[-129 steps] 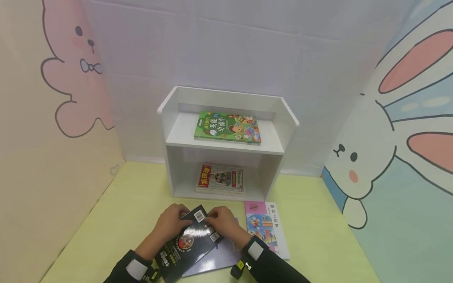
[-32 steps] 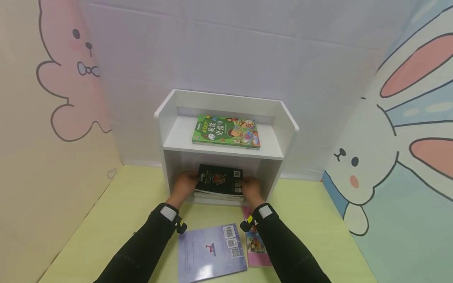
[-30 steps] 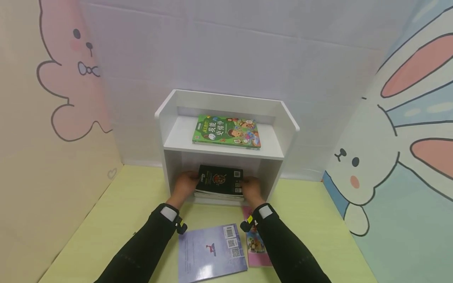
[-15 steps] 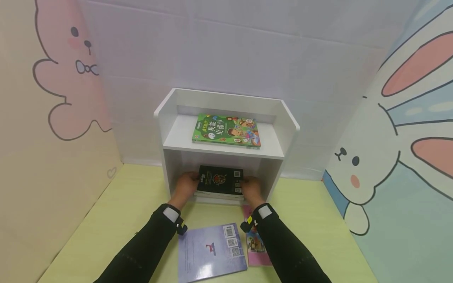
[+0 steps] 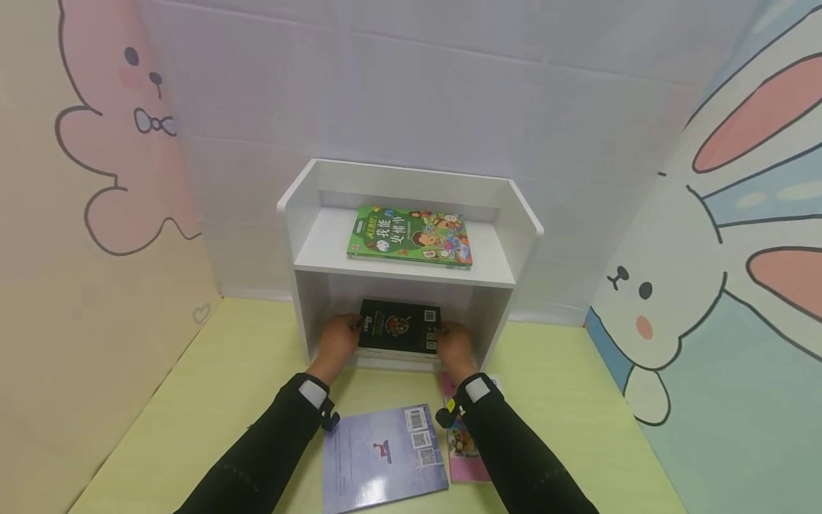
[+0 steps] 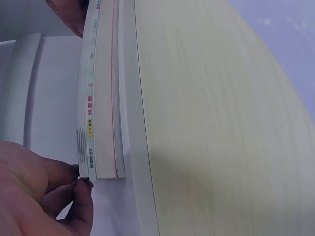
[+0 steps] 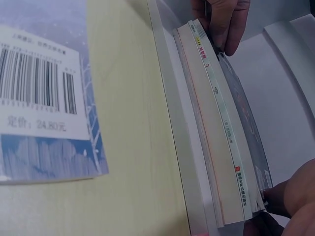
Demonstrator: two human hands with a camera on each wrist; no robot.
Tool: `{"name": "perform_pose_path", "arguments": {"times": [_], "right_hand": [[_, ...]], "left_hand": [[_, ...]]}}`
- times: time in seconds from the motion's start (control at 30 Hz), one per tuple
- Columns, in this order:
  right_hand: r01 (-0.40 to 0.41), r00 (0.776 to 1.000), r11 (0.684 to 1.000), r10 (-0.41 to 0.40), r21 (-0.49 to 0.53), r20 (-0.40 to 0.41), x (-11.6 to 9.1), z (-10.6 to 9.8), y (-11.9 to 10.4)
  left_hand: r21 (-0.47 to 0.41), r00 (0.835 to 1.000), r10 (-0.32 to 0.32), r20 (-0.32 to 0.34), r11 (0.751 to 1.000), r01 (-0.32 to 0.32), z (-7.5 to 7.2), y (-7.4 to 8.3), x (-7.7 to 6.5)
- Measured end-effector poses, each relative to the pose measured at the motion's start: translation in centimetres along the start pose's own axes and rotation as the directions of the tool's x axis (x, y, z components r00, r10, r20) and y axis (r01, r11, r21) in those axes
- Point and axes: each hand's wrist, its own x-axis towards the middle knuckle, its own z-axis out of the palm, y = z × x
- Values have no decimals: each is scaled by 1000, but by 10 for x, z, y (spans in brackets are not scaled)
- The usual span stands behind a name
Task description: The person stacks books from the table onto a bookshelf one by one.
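In the head view a black-covered book point(image 5: 399, 325) lies on top of a stack of books point(image 5: 393, 353) on the lower shelf of a white bookcase point(image 5: 307, 307). My left hand point(image 5: 337, 340) pinches the book's left end, and my right hand point(image 5: 454, 348) holds its right end. Up close, the left wrist view has the left hand point(image 6: 39, 196) with thumb and finger at a corner of the upper books. In the right wrist view the right hand point(image 7: 300, 201) has fingers above and below the black cover's near corner. Page edges and spines point(image 7: 221, 123) face outward.
A green children's book point(image 5: 411, 237) lies on the upper shelf. On the yellow table point(image 5: 578, 428), a lilac book point(image 5: 366, 457) lies back cover up. Beside it, a pink book point(image 5: 467, 467) is partly covered by the right sleeve. The bookcase's side panels stand close to both hands.
Both hands have carried the black book from above the table onto the lower-shelf stack. Over the last second its front edge has settled flatter, and the left hand has shifted slightly.
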Motion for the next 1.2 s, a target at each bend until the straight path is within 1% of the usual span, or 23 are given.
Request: {"name": "perform_pose_path", "arguments": {"times": [0.17,0.47,0.6,0.67,0.73,0.77,0.83,0.87,0.9,0.97,1.0,1.03,1.07,1.1,1.17,1.2], "right_hand": [[18,1000,1000,-18,-15,-22,4,7,5],[31,998,998,-33,-48,-51,1,4,-5],[-4,999,1000,4,-1,-37,2,9,5],[-14,999,999,15,38,-32,1,12,13],[-29,999,996,31,80,-22,-4,11,17],[-46,999,995,47,87,-8,-9,8,16],[-92,995,991,87,102,52,-24,-5,5],[-111,992,990,105,85,75,-33,-11,-2],[-130,987,989,121,74,108,-44,-18,-10],[-121,976,993,117,10,183,-68,-33,-25],[-106,970,994,108,-20,219,-80,-39,-30],[-80,965,995,93,-61,247,-91,-44,-33],[-64,955,993,89,-94,284,-104,-49,-37],[-46,942,991,85,-125,325,-115,-55,-41],[9,919,980,70,-198,388,-136,-64,-45],[21,910,974,75,-226,408,-146,-68,-47]], "left_hand": [[-1,1000,1,-9,1000,-1,2,-2,2],[43,1000,-26,0,999,26,3,-3,2],[27,1000,-2,-16,1000,2,-2,2,-1],[12,999,25,-23,1000,-25,-6,3,-5],[8,999,39,-8,999,-39,-10,2,-11],[5,999,31,10,1000,-31,-12,-1,-15],[5,997,31,66,999,-32,-20,-5,-27],[16,995,30,96,999,-31,-26,-7,-36],[29,991,13,137,999,-17,-32,-8,-47],[62,975,-28,221,998,15,-47,-10,-71],[86,965,-43,260,996,21,-55,-11,-84],[123,952,-68,299,992,33,-62,-12,-97],[155,939,-94,332,987,44,-69,-14,-109],[185,922,-121,368,981,55,-75,-16,-120],[220,892,-151,425,974,60,-84,-21,-139],[217,880,-163,445,974,71,-88,-22,-147]]}}
